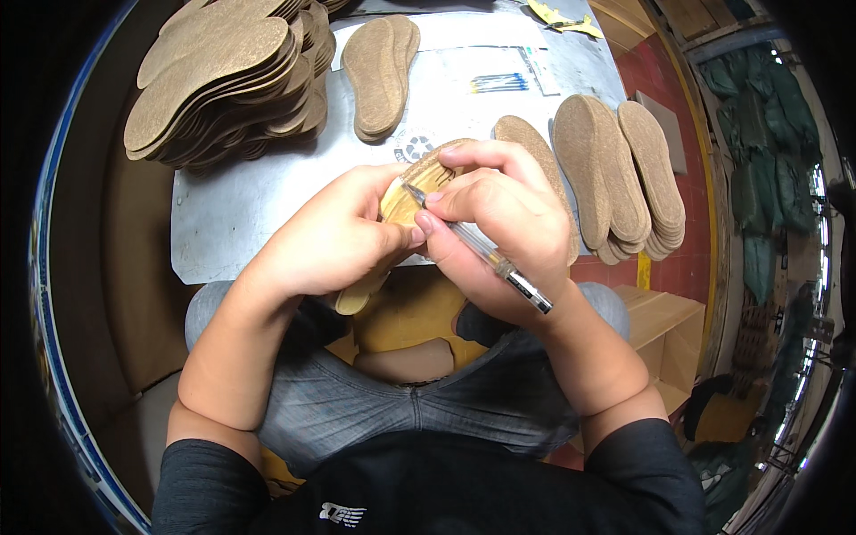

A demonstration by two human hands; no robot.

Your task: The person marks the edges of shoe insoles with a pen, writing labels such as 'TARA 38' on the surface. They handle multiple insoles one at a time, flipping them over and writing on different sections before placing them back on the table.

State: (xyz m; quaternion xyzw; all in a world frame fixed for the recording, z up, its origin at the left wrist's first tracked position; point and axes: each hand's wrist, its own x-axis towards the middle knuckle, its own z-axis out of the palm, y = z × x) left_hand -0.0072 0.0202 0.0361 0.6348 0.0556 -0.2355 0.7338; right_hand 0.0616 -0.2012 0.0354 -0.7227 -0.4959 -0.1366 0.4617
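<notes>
- So the left hand (pixel 334 239) is wrapped around a tan shoe insole (pixel 412 192), fingers closed on it, thumb pressed along the edge, holding it up over the lap just in front of the bench (pixel 232 214).
- The right hand (pixel 495 223) is closed on a clear-barrelled pen (pixel 481 254), with the tip down on the insole's pale inner face, right by the left thumb. The pen's metal end sticks out back toward the wrist.
- The two hands are touching each other around the insole, and its lower end pokes out below the left palm.
- On the bench, far left, there's a big fanned pile of insoles (pixel 223 80), way taller than the rest.
- A small stack of insoles (pixel 382 76) sits near the middle back of the bench.
- On the right there's another overlapping row of insoles (pixel 624 174), hanging near the bench edge.
- A few blue pens (pixel 499 83) lie on a paper sheet at the back.
- A cardboard box (pixel 664 330) is on the floor by the right knee.
</notes>
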